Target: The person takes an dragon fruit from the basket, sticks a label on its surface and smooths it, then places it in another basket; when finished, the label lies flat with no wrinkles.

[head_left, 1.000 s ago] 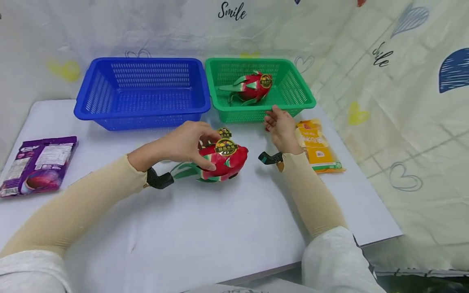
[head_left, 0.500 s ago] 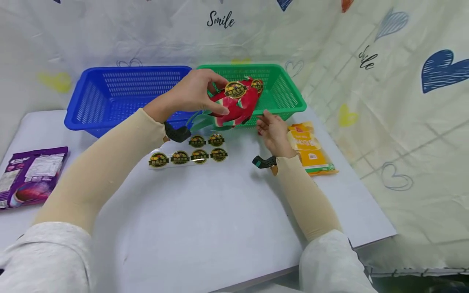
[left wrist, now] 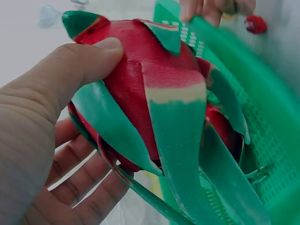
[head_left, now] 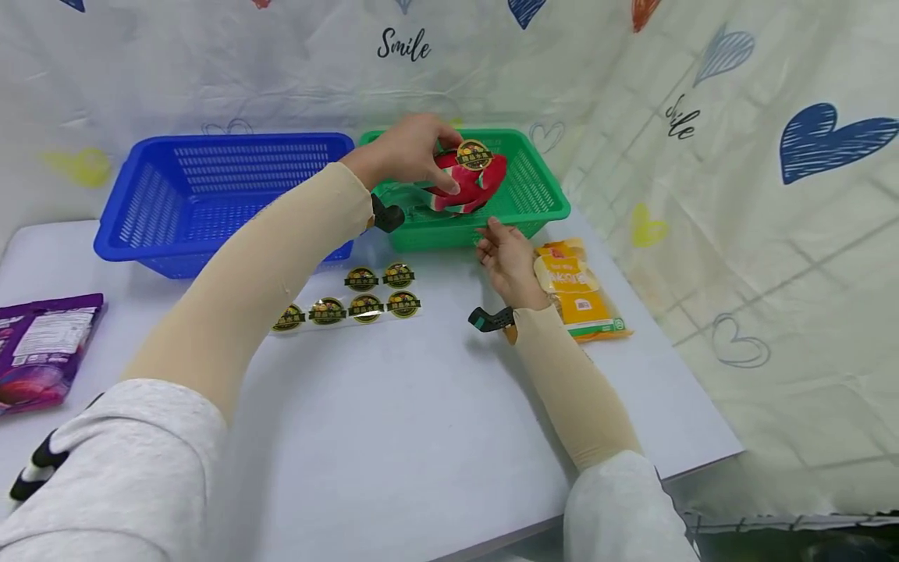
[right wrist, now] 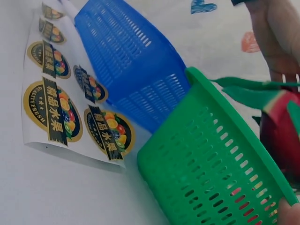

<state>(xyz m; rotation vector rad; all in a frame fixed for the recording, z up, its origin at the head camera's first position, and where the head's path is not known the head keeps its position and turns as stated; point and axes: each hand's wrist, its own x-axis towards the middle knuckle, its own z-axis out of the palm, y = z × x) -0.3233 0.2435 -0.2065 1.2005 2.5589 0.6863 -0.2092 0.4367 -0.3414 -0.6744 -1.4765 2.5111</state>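
Observation:
My left hand (head_left: 414, 148) grips a red dragon fruit (head_left: 485, 187) with green leaves, its thumb pressed along the skin in the left wrist view. A round black-and-gold sticker (head_left: 474, 155) is on the fruit's upper side. The fruit is over the green basket (head_left: 537, 191), where part of a second dragon fruit (left wrist: 225, 126) shows behind the leaves in the left wrist view. At the basket's front wall, my right hand (head_left: 513, 269) has its fingers loosely curled, with a fingertip right at the rim. A sheet of round stickers (head_left: 382, 293) lies on the table before the baskets.
To the left of the green basket stands a blue basket (head_left: 211, 211) with nothing in it. A purple packet (head_left: 52, 347) lies at the table's left, and a yellow packet (head_left: 579, 289) beside my right hand. A small red object (left wrist: 256, 24) is near the right hand.
My left hand has lifted the dragon fruit off the sticker sheet and carried it back and right, over the green basket. The right hand has stayed by the basket's front.

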